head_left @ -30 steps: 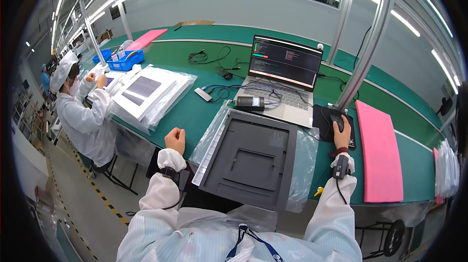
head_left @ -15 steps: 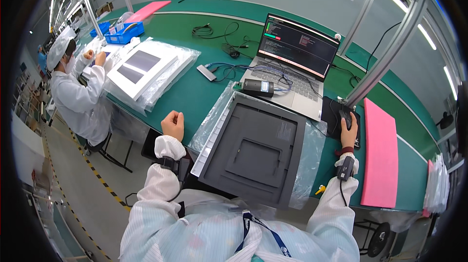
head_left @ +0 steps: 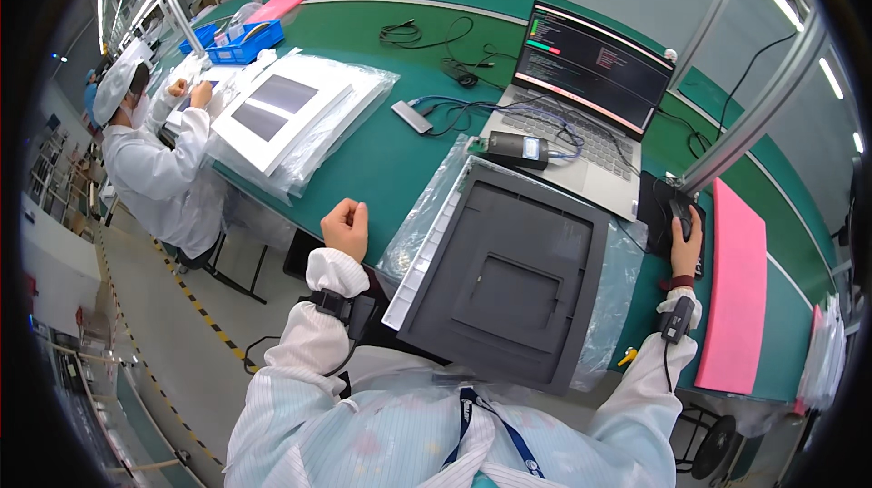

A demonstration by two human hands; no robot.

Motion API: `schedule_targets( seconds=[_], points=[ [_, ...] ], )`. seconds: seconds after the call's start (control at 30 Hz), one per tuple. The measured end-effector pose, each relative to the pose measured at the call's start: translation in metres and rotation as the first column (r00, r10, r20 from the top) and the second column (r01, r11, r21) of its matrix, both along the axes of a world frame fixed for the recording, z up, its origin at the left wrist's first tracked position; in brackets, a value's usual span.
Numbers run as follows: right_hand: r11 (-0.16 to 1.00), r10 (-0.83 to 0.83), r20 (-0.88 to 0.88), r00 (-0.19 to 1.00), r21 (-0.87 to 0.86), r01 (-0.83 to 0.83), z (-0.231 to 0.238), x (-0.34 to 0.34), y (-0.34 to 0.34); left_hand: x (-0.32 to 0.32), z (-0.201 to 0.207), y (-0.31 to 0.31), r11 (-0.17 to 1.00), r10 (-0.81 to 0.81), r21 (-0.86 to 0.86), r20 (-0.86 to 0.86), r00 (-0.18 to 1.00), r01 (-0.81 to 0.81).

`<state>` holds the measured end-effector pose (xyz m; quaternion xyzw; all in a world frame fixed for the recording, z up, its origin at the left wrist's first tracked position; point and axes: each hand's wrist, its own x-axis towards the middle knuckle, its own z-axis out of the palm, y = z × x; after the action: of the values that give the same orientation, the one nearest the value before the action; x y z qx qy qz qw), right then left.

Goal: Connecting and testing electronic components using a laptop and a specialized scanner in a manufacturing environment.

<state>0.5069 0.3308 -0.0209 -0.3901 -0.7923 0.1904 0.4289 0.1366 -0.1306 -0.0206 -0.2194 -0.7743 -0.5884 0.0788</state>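
My right hand (head_left: 687, 245) is closed over a black computer mouse (head_left: 680, 207) on a dark mouse pad (head_left: 656, 201). On the green table's left side, my left hand (head_left: 345, 228) rests in a loose fist, with nothing showing in it. Between my arms lies a dark grey rectangular panel (head_left: 518, 216) with a pale edge, on clear plastic film (head_left: 607, 325). Just beyond it stands an open laptop (head_left: 590, 75), its screen lit with dark windows. A black box-shaped device (head_left: 513, 149) with cables sits at the laptop's front left corner.
A pink foam sheet (head_left: 734, 293) lies right of the mouse pad. A small grey hub (head_left: 412, 118) and black cables (head_left: 460, 73) lie left of the laptop. Farther left, a co-worker (head_left: 163, 161) sits by white panels (head_left: 282, 111) and blue bins (head_left: 245, 43). A metal post (head_left: 758, 116) rises at right.
The whole view has swung slightly, so everything sits farther right in the picture. Both hands keep their places, the right on the mouse and the left closed on the table.
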Motion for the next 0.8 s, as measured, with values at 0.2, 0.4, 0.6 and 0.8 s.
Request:
schedule_targets(
  seconds=[0.2,0.4,0.6,0.8],
  points=[
    [0.999,-0.020,0.006,1.000,-0.025,0.021,-0.001,0.003,0.006,-0.001,0.001,0.000,0.996,-0.060,0.062,0.047,0.997,0.057],
    [0.999,0.035,-0.042,0.999,-0.022,-0.036,-0.008,0.002,0.010,-0.002,-0.004,-0.007,0.994,-0.072,0.083,0.041,0.997,0.068],
    [0.989,0.058,-0.134,0.989,-0.127,-0.075,-0.021,0.014,0.024,-0.010,0.005,-0.015,0.964,-0.219,0.197,0.198,0.955,0.180],
    [0.978,0.062,-0.171,0.983,-0.186,-0.094,-0.023,0.012,0.032,-0.026,0.030,-0.024,0.892,-0.425,0.337,0.394,0.815,0.303]
  ],
)
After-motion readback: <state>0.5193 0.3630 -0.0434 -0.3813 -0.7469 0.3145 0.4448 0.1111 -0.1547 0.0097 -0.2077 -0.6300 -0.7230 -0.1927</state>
